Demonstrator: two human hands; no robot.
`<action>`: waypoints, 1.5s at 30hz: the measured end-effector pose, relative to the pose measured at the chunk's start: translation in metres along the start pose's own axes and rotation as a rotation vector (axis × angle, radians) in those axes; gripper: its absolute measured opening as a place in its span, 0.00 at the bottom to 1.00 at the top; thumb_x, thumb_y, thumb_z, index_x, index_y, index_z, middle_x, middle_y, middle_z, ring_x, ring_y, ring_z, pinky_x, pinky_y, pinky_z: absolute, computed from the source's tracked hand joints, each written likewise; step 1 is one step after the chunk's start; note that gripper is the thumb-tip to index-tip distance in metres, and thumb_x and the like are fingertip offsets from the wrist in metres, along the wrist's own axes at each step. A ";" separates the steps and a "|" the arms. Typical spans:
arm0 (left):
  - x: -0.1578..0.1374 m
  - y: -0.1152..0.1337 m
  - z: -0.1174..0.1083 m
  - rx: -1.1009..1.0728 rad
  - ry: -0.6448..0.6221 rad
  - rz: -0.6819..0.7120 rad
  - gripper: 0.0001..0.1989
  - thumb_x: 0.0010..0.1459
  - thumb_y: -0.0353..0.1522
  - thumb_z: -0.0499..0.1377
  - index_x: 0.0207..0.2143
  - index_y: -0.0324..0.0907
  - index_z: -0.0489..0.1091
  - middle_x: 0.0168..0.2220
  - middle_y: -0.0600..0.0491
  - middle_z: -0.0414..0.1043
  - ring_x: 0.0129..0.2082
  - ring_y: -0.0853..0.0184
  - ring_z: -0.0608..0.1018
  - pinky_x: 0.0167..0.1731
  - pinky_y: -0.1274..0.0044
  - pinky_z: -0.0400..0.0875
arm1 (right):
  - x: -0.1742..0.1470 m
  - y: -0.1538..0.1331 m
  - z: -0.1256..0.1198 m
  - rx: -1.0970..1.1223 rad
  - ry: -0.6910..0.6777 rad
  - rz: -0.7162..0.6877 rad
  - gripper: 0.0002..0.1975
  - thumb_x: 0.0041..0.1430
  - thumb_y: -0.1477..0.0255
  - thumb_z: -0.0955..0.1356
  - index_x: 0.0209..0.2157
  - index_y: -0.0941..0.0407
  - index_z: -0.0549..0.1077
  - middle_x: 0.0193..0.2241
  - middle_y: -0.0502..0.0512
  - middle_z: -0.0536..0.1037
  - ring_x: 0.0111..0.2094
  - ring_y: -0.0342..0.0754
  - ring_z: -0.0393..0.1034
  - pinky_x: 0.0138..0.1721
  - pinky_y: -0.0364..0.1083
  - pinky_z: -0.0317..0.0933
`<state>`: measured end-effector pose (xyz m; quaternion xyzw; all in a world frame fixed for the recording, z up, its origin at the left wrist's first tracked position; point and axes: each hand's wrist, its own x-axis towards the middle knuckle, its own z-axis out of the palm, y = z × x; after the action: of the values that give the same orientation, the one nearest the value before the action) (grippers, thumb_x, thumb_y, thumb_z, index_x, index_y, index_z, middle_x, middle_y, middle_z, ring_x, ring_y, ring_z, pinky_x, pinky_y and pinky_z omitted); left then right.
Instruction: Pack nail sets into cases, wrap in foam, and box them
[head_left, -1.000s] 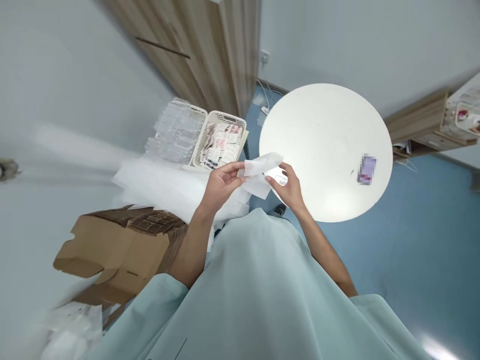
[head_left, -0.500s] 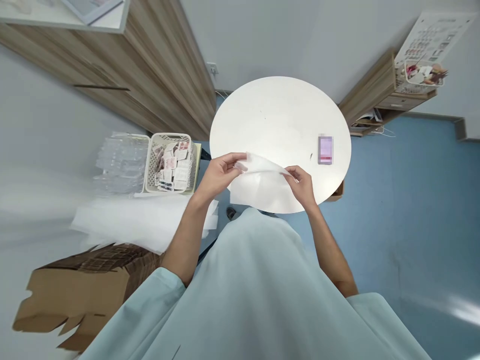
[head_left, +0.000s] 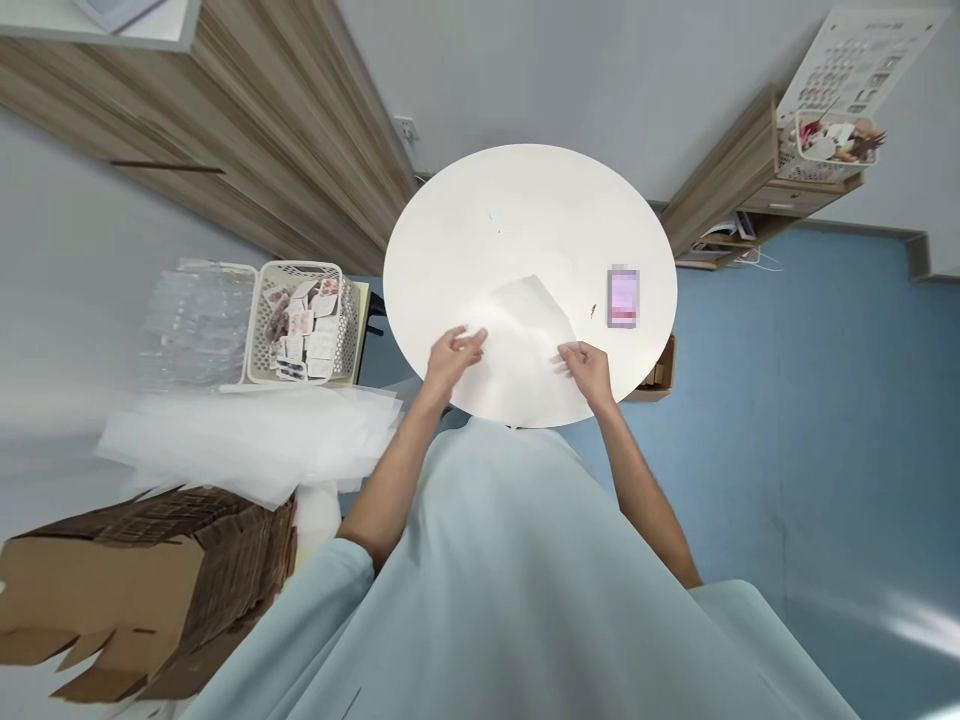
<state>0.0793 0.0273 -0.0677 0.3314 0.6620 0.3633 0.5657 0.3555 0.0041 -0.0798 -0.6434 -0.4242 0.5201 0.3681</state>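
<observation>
A thin, translucent white sheet (head_left: 529, 315) lies over the near part of the white oval table (head_left: 442, 225), its far corner pointing away from me. My left hand (head_left: 452, 362) is just off the sheet's left side, fingers apart and holding nothing. At the right edge, my right hand (head_left: 586, 368) has thumb and fingers closed on the sheet. The sheet's near edge blends into the tabletop, so its outline there is hard to make out.
A blurred purple phone-like object (head_left: 623, 298) rests on the table's right. To my left are a white basket of small packets (head_left: 304, 325), clear plastic trays (head_left: 199, 325), stacked white sheets (head_left: 247, 435) and flattened cardboard boxes (head_left: 105, 590). An open carton (head_left: 656, 375) sits below the table's right.
The sheet, held up and folded between both hands before, now lies spread on the table. My left hand has let go of it. The view has shifted slightly to the right.
</observation>
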 end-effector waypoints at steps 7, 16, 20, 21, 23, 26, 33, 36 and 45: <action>-0.002 -0.041 0.031 0.115 -0.080 -0.112 0.22 0.49 0.49 0.74 0.34 0.40 0.80 0.38 0.45 0.83 0.36 0.61 0.80 0.35 0.74 0.72 | 0.025 0.038 0.018 -0.002 0.057 0.080 0.17 0.62 0.56 0.71 0.36 0.57 0.79 0.37 0.60 0.87 0.33 0.50 0.82 0.32 0.44 0.69; 0.029 -0.059 -0.005 0.108 -0.052 -0.165 0.17 0.51 0.45 0.72 0.25 0.43 0.74 0.27 0.52 0.75 0.30 0.65 0.75 0.34 0.74 0.73 | 0.027 0.058 0.053 -0.367 0.210 0.082 0.20 0.65 0.60 0.69 0.52 0.57 0.77 0.57 0.68 0.79 0.55 0.58 0.77 0.57 0.56 0.70; 0.033 -0.060 -0.017 0.056 -0.141 -0.193 0.16 0.51 0.45 0.71 0.33 0.41 0.80 0.36 0.49 0.81 0.35 0.64 0.79 0.40 0.72 0.76 | 0.003 0.034 0.096 -0.465 0.049 -0.046 0.27 0.67 0.55 0.69 0.61 0.55 0.73 0.61 0.65 0.76 0.57 0.58 0.75 0.59 0.55 0.70; 0.033 -0.058 -0.019 0.047 -0.165 -0.194 0.17 0.51 0.45 0.71 0.34 0.41 0.81 0.37 0.48 0.81 0.36 0.63 0.79 0.41 0.72 0.77 | -0.004 0.027 0.109 -0.504 -0.018 -0.058 0.29 0.66 0.53 0.70 0.62 0.54 0.71 0.61 0.64 0.77 0.57 0.58 0.75 0.59 0.55 0.70; 0.032 -0.053 -0.022 0.050 -0.206 -0.181 0.18 0.52 0.46 0.70 0.34 0.41 0.80 0.38 0.47 0.82 0.36 0.62 0.80 0.43 0.71 0.77 | -0.017 0.013 0.135 -0.615 -0.141 -0.056 0.36 0.63 0.51 0.73 0.66 0.54 0.68 0.63 0.63 0.76 0.60 0.60 0.74 0.59 0.55 0.69; 0.026 -0.043 -0.027 0.069 -0.245 -0.123 0.19 0.55 0.48 0.69 0.36 0.41 0.80 0.38 0.46 0.83 0.39 0.60 0.81 0.46 0.69 0.78 | -0.027 0.000 0.165 -0.727 -0.175 -0.035 0.32 0.69 0.56 0.70 0.68 0.56 0.67 0.59 0.65 0.78 0.60 0.61 0.74 0.56 0.54 0.70; 0.015 -0.034 -0.056 0.001 -0.232 -0.070 0.30 0.65 0.58 0.59 0.47 0.41 0.78 0.52 0.41 0.81 0.49 0.57 0.83 0.51 0.68 0.78 | -0.019 -0.014 0.168 -0.567 -0.064 -0.021 0.11 0.74 0.65 0.65 0.48 0.48 0.80 0.34 0.56 0.85 0.42 0.59 0.81 0.47 0.53 0.69; 0.020 -0.041 -0.070 -0.033 -0.151 -0.130 0.31 0.65 0.59 0.59 0.51 0.42 0.75 0.58 0.39 0.77 0.52 0.56 0.82 0.50 0.68 0.79 | -0.020 -0.029 0.155 -0.372 -0.056 -0.077 0.11 0.72 0.61 0.66 0.46 0.47 0.80 0.39 0.53 0.86 0.42 0.56 0.83 0.48 0.52 0.71; 0.030 -0.047 -0.069 -0.103 -0.321 -0.254 0.41 0.58 0.54 0.69 0.65 0.41 0.66 0.66 0.35 0.70 0.62 0.55 0.77 0.59 0.66 0.73 | -0.008 -0.025 0.108 0.051 0.076 0.086 0.20 0.64 0.54 0.70 0.48 0.55 0.79 0.51 0.63 0.85 0.43 0.52 0.85 0.43 0.48 0.73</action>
<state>0.0054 0.0209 -0.1163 0.2694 0.5803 0.2648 0.7215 0.2448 0.0095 -0.0748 -0.6709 -0.3683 0.5213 0.3775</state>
